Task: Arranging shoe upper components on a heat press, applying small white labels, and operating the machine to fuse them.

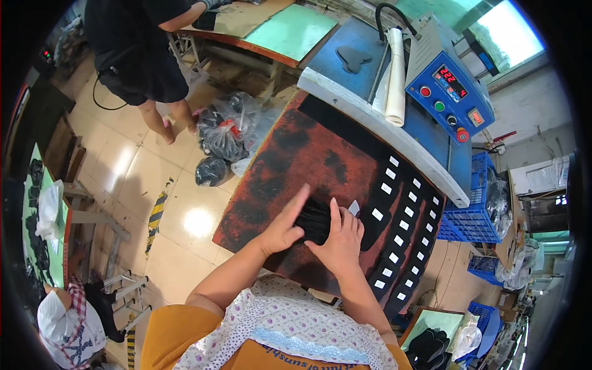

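A stack of thin black pieces, apparently fabric, (313,223) stands between my hands on the red-brown, black-stained work board (277,166). My left hand (285,226) lies along the stack's left side, its fingers straight and its thumb close to the edge. On the other side my right hand (343,239) grips the stack with bent fingers, the thumb at the near edge. A white label (354,208) sticks out just past the right fingertips. To the right, black strips (394,240) lie in rows, with small white labels (377,214) spaced along them.
Behind the board stands a blue press machine with a control box (453,92); a rolled white sheet (395,80) lies on it. Blue crates (472,216) are at the right. Plastic bags (231,126) rest on the floor at left. Two other people (132,49) are at left.
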Demonstrator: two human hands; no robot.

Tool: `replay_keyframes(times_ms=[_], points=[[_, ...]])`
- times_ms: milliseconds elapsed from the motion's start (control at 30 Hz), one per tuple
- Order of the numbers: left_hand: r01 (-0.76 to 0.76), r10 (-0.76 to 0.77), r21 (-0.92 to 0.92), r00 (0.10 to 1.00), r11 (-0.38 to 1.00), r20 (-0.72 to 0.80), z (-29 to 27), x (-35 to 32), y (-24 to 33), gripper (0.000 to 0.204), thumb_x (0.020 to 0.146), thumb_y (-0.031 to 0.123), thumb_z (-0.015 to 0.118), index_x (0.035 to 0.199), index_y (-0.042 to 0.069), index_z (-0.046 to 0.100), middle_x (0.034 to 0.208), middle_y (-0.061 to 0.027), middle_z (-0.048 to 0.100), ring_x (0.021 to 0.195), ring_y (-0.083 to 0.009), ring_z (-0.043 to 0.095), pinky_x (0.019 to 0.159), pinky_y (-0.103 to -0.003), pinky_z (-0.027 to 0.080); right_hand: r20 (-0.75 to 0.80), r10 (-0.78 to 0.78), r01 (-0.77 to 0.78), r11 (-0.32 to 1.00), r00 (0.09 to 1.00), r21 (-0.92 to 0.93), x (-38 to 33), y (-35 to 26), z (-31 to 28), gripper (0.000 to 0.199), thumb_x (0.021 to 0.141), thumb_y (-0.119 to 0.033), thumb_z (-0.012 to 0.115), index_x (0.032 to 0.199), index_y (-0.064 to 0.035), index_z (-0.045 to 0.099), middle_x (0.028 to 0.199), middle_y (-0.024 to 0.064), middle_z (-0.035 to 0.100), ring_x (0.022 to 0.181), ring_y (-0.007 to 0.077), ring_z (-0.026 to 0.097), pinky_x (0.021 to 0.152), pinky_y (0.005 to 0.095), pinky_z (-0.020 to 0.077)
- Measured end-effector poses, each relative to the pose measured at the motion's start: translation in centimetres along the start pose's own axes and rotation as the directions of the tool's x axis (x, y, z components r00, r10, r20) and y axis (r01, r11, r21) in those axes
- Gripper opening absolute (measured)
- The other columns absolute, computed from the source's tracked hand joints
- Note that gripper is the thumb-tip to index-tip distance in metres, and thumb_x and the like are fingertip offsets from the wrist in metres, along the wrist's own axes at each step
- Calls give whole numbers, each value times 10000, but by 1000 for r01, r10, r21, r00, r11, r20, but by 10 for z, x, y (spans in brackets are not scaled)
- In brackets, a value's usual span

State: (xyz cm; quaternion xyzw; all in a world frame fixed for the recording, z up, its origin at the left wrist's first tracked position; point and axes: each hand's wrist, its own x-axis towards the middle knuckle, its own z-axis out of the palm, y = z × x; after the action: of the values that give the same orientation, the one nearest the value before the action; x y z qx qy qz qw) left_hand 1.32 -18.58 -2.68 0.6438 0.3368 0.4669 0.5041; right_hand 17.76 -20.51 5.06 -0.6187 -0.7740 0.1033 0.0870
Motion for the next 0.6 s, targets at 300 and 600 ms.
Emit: replay_keyframes(times_ms=[300, 600], points=[[7, -16, 70, 992, 998, 125, 11, 23, -9, 1006, 768, 735, 357, 1403, -20, 157, 1452, -205, 187, 1348, -328, 182, 1086, -390, 135, -46, 56, -57, 998, 997, -24, 0, 10, -6, 1055, 496, -292, 820, 1367, -86, 261, 1258, 143, 393, 1153, 320, 396, 986, 516, 251], [25, -27, 13, 989, 1000, 149, 7, 34, -17, 990, 739, 765, 340, 1385, 22, 228, 1339, -175, 391, 1279, -360, 307, 1070, -524, 101, -97, 117, -112, 992, 988, 57, -14, 21, -4, 995, 491, -330, 828, 1331, -123, 338, 1178, 113, 439, 1135, 284, 390, 978, 529, 234]])
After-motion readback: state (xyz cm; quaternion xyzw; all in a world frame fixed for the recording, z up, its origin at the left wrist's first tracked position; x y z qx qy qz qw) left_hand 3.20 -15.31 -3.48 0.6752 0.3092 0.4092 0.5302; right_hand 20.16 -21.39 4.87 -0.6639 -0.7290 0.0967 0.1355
